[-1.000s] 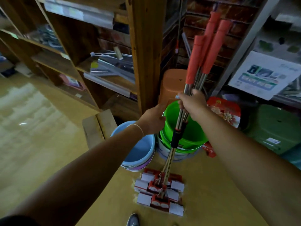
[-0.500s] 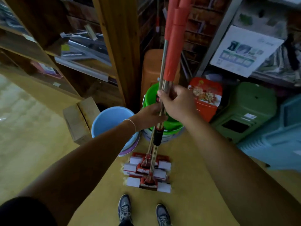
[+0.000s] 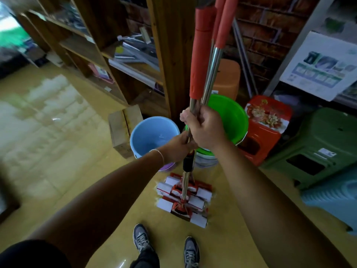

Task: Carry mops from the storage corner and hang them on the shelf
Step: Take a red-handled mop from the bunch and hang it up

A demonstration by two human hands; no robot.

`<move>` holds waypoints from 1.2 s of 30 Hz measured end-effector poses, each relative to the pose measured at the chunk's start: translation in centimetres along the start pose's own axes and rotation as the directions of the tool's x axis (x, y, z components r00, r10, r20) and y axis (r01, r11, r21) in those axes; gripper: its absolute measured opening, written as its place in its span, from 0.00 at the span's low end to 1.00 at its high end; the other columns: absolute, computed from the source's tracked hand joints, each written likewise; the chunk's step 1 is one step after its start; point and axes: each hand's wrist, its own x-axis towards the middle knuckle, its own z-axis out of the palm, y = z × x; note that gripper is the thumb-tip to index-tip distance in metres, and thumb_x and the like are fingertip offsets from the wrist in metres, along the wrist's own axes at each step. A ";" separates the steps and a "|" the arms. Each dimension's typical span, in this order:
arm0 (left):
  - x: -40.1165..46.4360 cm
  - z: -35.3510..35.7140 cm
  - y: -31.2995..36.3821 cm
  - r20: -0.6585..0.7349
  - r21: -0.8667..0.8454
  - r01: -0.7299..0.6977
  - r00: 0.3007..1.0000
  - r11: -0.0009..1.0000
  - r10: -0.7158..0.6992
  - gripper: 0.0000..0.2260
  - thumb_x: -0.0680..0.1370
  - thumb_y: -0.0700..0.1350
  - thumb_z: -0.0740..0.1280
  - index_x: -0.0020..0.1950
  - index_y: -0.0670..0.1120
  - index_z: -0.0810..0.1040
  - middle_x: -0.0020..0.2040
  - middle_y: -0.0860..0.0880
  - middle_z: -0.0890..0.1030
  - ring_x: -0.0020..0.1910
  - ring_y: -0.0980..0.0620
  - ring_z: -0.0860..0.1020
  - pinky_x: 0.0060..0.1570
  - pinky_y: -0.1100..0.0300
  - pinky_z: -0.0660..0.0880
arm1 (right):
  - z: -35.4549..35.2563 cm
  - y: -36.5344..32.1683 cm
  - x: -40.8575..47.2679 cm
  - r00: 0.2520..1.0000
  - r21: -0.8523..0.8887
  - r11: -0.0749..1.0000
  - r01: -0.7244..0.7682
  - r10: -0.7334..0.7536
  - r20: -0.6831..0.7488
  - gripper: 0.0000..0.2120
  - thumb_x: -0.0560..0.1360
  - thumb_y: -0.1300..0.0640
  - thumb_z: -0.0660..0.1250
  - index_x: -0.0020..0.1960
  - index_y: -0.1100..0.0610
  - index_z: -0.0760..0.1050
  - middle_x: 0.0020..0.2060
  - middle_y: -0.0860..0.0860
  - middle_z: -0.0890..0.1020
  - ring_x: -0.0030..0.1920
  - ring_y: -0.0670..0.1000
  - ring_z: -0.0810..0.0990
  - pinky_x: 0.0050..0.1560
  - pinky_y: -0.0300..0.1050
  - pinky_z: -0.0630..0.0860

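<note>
Gripping mops [image 3: 204, 78]; right hand [image 3: 206, 130] uppermost

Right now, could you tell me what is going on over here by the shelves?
A person is holding a bundle of steel-poled mops with orange foam grips upright in both hands. The right hand grips the poles higher up, the left hand just below it. The packaged red-and-white mop heads are down by the yellow floor, in front of a light blue plastic bucket and a bright green plastic bucket. Nothing is hung yet.
</note>
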 end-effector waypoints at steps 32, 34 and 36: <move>-39.4 -16.2 -17.6 -0.483 -0.482 -0.277 0.876 0.831 0.011 0.24 0.75 0.58 0.69 0.50 0.36 0.74 0.45 0.36 0.77 0.46 0.41 0.76 0.54 0.36 0.73 | 32.3 -30.6 -17.8 0.687 0.184 0.904 0.387 -0.415 0.596 0.10 0.80 0.46 0.60 0.48 0.52 0.68 0.30 0.50 0.73 0.32 0.54 0.77 0.40 0.65 0.79; -42.0 -17.5 -18.4 -0.506 -0.469 -0.274 0.863 0.839 -0.001 0.23 0.73 0.61 0.69 0.46 0.40 0.74 0.42 0.42 0.74 0.43 0.45 0.74 0.52 0.41 0.73 | 34.8 -31.8 -18.8 0.677 0.211 0.905 0.369 -0.417 0.606 0.11 0.81 0.47 0.61 0.49 0.54 0.69 0.30 0.47 0.74 0.33 0.51 0.77 0.41 0.66 0.79; -44.5 -18.6 -19.6 -0.529 -0.454 -0.262 0.848 0.852 -0.020 0.24 0.73 0.62 0.69 0.48 0.40 0.75 0.44 0.42 0.75 0.46 0.44 0.76 0.59 0.39 0.73 | 37.1 -32.8 -19.7 0.661 0.218 0.905 0.365 -0.417 0.624 0.13 0.80 0.46 0.61 0.49 0.56 0.69 0.30 0.46 0.74 0.33 0.51 0.77 0.43 0.66 0.80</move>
